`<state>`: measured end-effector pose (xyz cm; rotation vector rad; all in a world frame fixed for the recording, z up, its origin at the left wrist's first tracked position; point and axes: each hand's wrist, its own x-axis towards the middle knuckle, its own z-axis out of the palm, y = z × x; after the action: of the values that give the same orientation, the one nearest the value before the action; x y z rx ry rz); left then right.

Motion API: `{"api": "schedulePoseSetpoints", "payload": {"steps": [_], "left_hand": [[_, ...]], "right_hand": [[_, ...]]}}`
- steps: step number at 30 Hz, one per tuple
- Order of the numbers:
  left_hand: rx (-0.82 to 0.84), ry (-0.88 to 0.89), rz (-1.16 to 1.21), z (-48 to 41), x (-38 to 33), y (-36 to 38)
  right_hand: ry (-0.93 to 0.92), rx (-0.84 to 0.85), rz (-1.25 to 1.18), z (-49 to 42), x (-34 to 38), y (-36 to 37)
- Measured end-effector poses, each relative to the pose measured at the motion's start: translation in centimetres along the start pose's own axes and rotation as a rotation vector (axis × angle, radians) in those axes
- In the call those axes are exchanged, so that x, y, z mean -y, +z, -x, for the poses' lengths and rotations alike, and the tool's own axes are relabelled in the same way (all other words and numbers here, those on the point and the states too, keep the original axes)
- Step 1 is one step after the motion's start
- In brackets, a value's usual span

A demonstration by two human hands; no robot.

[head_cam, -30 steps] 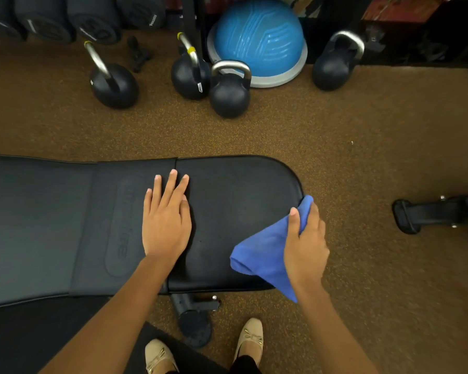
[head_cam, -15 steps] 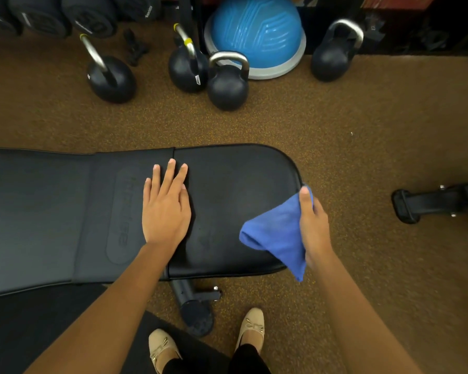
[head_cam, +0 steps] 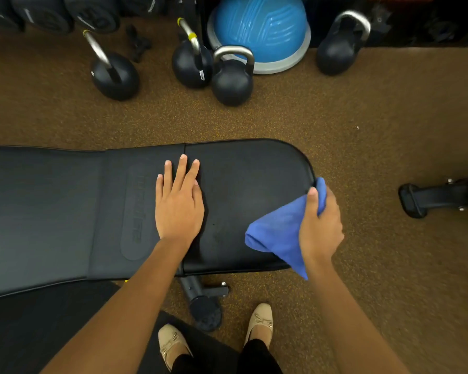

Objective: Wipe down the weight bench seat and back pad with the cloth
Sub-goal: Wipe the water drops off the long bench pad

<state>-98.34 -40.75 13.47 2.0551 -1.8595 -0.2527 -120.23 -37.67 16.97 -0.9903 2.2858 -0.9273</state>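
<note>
I see the left hand flat, fingers spread, on the bench seat, while the right hand grips the blue cloth at its rounded end.

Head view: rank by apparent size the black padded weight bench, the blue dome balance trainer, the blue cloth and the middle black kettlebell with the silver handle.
1. Black padded weight bench
2. Blue dome balance trainer, partly cut off at the top
3. Blue cloth, bunched in the right hand
4. Middle black kettlebell with the silver handle; close to the cloth, and farther away, so unsure.
</note>
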Motion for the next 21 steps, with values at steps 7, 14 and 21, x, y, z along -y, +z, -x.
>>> {"api": "schedulePoseSetpoints", "payload": {"steps": [7, 14, 21], "left_hand": [[0.009, -0.005, 0.059, -0.1, 0.1, 0.1], [0.002, -0.01, 0.15, -0.1, 0.3, 0.0], [0.028, 0.033, 0.179, -0.1, 0.9, 0.0]], "right_hand": [[0.111, -0.343, -0.17, 7.4, -0.5, 2.9], [0.17, -0.37, -0.35, 12.9, 1.4, 6.9], [0.258, -0.46, -0.477, 10.2, -0.2, 5.3]]}}
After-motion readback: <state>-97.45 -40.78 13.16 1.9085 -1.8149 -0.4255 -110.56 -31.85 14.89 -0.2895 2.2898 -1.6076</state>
